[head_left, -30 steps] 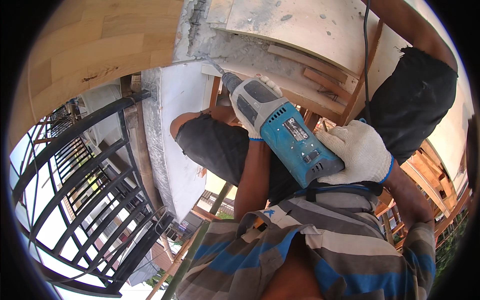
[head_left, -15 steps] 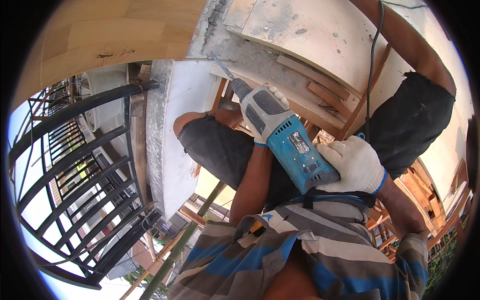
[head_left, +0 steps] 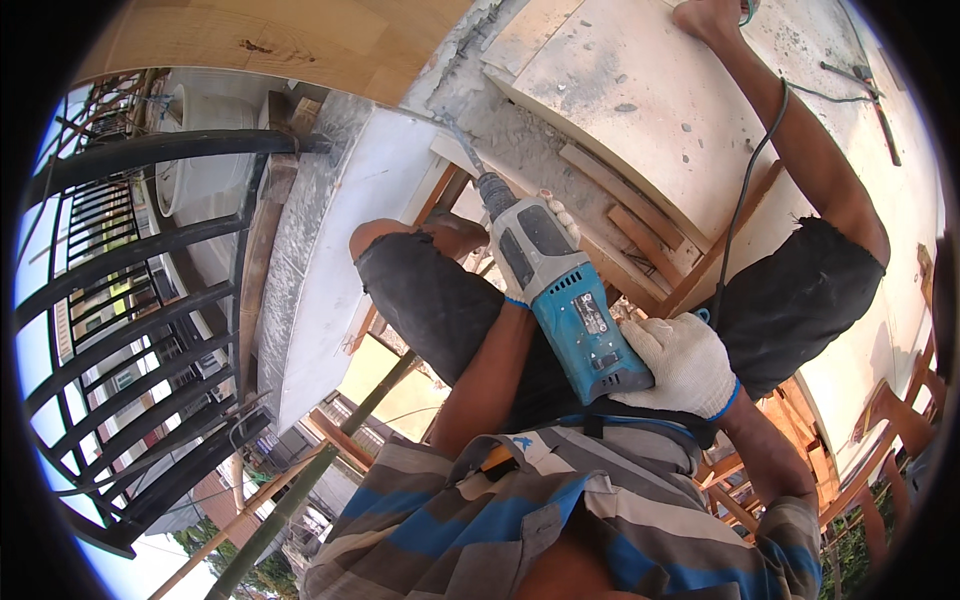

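Observation:
A teal and grey demolition hammer point(head_left: 580, 310) lies slantwise across my lap, its chisel bit point(head_left: 468, 152) pointing up and left. The bit's tip is at the rough concrete edge point(head_left: 455, 80); whether it touches cannot be made out. My left hand point(head_left: 511, 276), in a cream knitted glove, wraps the grey front housing from beneath, its fingertips showing on the far side. At the rear end, my gloved right hand point(head_left: 685, 365) is closed round the handle, which its fingers mostly hide.
A black metal railing point(head_left: 140, 250) stands at left beside a white slab point(head_left: 345, 230). Wood planks point(head_left: 270, 40) cover the upper left. A dark cable point(head_left: 745, 200) runs past my right knee. Timber strips point(head_left: 640, 240) lie in the gap ahead; a hammer-like tool point(head_left: 880, 110) rests far right.
The view has shifted, bringing my right foot and the far-right tool into sight. Both hands keep their hold on the demolition hammer, whose bit stays near the concrete edge.

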`<state>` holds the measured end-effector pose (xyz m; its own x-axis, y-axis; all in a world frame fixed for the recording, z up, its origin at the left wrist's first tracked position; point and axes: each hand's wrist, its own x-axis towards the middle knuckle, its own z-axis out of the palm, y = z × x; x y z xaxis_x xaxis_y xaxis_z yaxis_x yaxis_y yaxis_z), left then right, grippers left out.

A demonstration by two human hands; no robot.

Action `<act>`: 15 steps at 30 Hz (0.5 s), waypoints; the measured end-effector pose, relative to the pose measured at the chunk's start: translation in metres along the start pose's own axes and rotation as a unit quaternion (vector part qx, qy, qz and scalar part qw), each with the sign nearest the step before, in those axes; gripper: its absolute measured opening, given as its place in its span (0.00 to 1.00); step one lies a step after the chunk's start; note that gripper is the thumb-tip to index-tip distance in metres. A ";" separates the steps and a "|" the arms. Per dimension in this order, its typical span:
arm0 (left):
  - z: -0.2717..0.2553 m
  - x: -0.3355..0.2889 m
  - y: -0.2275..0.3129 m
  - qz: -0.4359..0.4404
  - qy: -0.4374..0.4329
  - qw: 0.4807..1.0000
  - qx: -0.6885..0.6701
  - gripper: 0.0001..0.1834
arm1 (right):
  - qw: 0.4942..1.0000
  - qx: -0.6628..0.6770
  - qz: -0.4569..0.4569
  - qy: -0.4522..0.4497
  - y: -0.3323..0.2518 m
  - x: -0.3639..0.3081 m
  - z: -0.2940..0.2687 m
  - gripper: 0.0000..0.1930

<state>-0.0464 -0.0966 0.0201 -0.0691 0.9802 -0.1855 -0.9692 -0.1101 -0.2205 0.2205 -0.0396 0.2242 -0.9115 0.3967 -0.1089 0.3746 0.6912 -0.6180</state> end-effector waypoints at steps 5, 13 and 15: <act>-0.005 0.002 -0.001 -0.009 -0.004 1.000 -0.021 0.43 | 1.000 -0.011 0.005 -0.008 -0.006 0.001 0.000 0.43; -0.005 0.005 0.000 -0.022 -0.043 0.999 -0.009 0.38 | 1.000 -0.020 -0.009 -0.004 -0.011 0.003 0.001 0.43; -0.005 0.006 -0.001 -0.022 -0.058 0.998 -0.007 0.39 | 1.000 -0.022 -0.012 -0.001 -0.013 0.003 0.001 0.43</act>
<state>-0.0447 -0.0910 0.0147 -0.0541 0.9965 -0.0638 -0.9684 -0.0680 -0.2400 0.2128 -0.0480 0.2312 -0.9210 0.3777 -0.0958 0.3590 0.7269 -0.5854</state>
